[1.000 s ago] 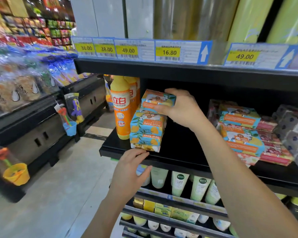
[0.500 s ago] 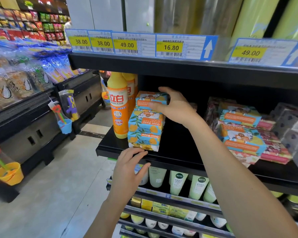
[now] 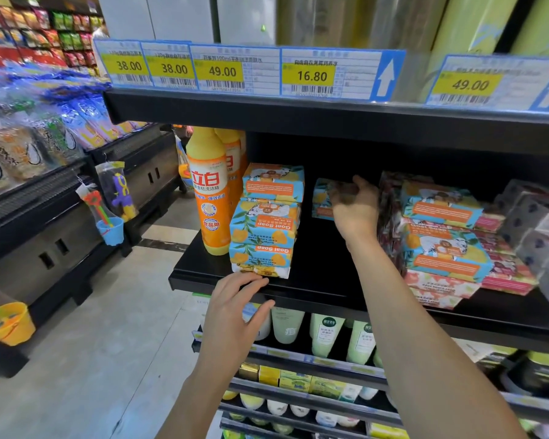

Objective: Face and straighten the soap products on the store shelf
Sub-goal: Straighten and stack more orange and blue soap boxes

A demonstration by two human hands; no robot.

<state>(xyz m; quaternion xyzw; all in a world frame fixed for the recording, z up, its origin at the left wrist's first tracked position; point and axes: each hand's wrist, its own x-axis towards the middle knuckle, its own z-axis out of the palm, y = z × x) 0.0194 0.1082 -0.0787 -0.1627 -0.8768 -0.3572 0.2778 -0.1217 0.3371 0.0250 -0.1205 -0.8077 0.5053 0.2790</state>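
Note:
A stack of several blue-and-orange Goat Soap boxes (image 3: 264,224) stands at the left of the black shelf (image 3: 317,294), its top box (image 3: 273,184) sitting square. My left hand (image 3: 235,312) is open, its fingertips resting on the shelf's front edge just under the bottom box. My right hand (image 3: 353,202) reaches deep into the shelf. Its fingers are spread and lie against a single soap box (image 3: 320,199) standing at the back, which it partly hides. A looser pile of soap boxes (image 3: 442,239) lies to the right.
Two orange detergent bottles (image 3: 208,198) stand left of the stack. Wrapped packs (image 3: 539,236) fill the shelf's far right. Price labels (image 3: 311,76) line the upper shelf edge just overhead. Tubes (image 3: 324,337) hang on the shelf below. An aisle floor (image 3: 102,343) lies to the left.
My right hand let go of the stack's top box and moved right and deeper in, onto the box at the back. My left hand stayed at the shelf edge.

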